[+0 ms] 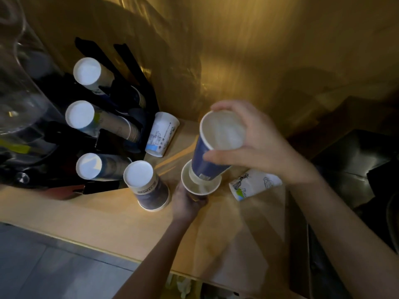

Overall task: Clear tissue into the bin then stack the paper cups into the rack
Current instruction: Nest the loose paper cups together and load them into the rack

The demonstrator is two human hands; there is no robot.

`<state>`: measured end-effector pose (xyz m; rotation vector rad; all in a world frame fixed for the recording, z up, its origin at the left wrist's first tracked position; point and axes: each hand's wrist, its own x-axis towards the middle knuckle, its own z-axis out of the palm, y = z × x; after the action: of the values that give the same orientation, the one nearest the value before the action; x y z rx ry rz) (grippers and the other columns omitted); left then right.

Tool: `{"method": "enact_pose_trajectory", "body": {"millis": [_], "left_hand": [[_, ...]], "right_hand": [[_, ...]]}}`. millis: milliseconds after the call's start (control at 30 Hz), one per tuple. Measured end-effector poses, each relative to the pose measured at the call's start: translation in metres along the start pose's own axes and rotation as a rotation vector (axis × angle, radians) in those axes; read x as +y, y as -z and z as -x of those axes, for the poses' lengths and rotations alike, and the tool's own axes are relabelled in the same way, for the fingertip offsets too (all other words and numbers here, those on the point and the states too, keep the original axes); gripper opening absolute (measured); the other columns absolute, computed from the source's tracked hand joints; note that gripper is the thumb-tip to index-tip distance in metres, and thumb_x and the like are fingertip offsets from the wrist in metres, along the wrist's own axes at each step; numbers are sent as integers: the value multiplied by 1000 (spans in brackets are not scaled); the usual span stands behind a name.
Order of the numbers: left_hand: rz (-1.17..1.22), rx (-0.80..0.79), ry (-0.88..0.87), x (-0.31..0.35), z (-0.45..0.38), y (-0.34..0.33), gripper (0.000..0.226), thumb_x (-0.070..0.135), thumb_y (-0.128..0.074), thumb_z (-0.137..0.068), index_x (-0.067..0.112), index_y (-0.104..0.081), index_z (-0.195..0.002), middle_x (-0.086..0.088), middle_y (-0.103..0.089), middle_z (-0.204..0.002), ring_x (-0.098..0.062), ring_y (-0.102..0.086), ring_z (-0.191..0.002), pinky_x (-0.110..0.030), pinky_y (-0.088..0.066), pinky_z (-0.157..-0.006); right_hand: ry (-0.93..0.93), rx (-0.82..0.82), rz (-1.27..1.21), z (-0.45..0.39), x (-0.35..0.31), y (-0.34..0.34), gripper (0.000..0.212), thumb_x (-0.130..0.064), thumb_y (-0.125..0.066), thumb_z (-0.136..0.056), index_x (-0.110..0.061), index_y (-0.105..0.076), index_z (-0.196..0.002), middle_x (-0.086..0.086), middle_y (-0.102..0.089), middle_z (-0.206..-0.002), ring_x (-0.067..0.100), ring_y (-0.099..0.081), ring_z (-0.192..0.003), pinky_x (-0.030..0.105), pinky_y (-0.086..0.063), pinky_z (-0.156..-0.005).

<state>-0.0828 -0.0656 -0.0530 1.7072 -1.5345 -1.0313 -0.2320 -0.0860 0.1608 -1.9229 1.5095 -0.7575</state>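
Note:
My right hand (257,145) grips a tall blue paper cup (207,160) by its rim, its base lowered into a second upright cup (200,186). My left hand (187,201) holds that lower cup from beneath. A blue cup (146,186) stands upside down on the wooden counter (108,223) to the left. Two white printed cups lie on their sides: one (160,134) near the rack, one (254,184) under my right wrist. The black rack (121,61) at the left holds three stacks of cups (86,72), (81,115), (89,166).
A clear plastic container (19,87) stands at the far left beside the rack. A golden wall (259,50) backs the counter. A dark metal surface (356,169) lies to the right. Grey floor (43,266) shows below the counter edge.

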Motion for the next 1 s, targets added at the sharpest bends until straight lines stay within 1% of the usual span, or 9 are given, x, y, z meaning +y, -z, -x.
{"method": "enact_pose_trajectory", "body": {"millis": [100, 200, 267, 333, 467, 567, 667, 733, 1000], "left_hand": [[10, -5, -7, -3, -1, 1, 67, 6, -84, -52, 3, -56, -113, -14, -64, -112, -27, -59, -106, -25, -43, -81], [-7, -45, 15, -9, -2, 0, 61, 23, -79, -49, 2, -63, -104, -13, -69, -101, -27, -64, -96, -6, -40, -67], [-6, -43, 27, -12, 0, 0, 58, 28, -74, -48, 2, -65, -99, -13, -70, -95, -27, -66, -89, -10, -39, -61], [14, -15, 12, -12, 2, 2, 60, 25, -75, -48, 1, -63, -101, -11, -69, -96, -25, -64, -91, -15, -40, -67], [29, 0, -82, -9, 8, 5, 71, 17, -80, -51, 0, -57, -116, 2, -53, -104, -14, -50, -99, -2, -34, -74], [41, 13, -71, -10, 12, 7, 78, 15, -83, -51, -1, -52, -121, -2, -55, -108, -14, -49, -100, -4, -32, -74], [39, 17, -80, -11, 13, 8, 80, 4, -85, -51, -1, -50, -123, -4, -55, -109, -13, -47, -101, 4, -31, -74], [20, 23, -84, -10, 13, 9, 80, 2, -85, -51, -2, -50, -123, -13, -59, -114, -13, -46, -102, -1, -30, -74], [25, -32, -87, -8, 13, 14, 86, 9, -86, -52, -1, -45, -127, -12, -60, -115, -18, -53, -101, 3, -33, -73]], "right_hand": [[52, -99, 171, 2, 2, -28, 79, -44, -81, -58, -26, -46, -127, -13, -43, -119, 9, -38, -116, 17, -31, -89], [92, -171, 215, 7, 12, -56, 83, -47, -80, -58, -23, -46, -129, -4, -48, -131, 15, -39, -120, 26, -31, -96], [87, -183, 214, 8, 22, -71, 83, -47, -80, -57, -23, -47, -129, -2, -49, -131, 17, -40, -121, 32, -35, -99], [55, -183, 191, 8, 32, -82, 83, -48, -79, -56, -24, -47, -129, -3, -49, -131, 17, -40, -122, 35, -37, -101], [11, -201, 153, 9, 47, -97, 84, -44, -80, -57, -24, -45, -131, -3, -46, -135, 14, -38, -126, 33, -35, -104], [-15, -200, 111, 13, 51, -106, 84, -41, -81, -59, -25, -43, -132, -4, -43, -138, 12, -33, -129, 28, -31, -105], [-13, -175, 88, 16, 56, -112, 84, -41, -81, -60, -26, -42, -133, -6, -42, -140, 7, -31, -129, 19, -26, -99], [-6, -154, 71, 18, 59, -114, 83, -41, -81, -60, -27, -43, -133, -7, -42, -141, 1, -30, -127, 16, -24, -97], [-16, -145, 23, 18, 62, -117, 87, -44, -81, -60, -25, -41, -135, -3, -39, -145, 12, -29, -135, 28, -27, -108]]}}
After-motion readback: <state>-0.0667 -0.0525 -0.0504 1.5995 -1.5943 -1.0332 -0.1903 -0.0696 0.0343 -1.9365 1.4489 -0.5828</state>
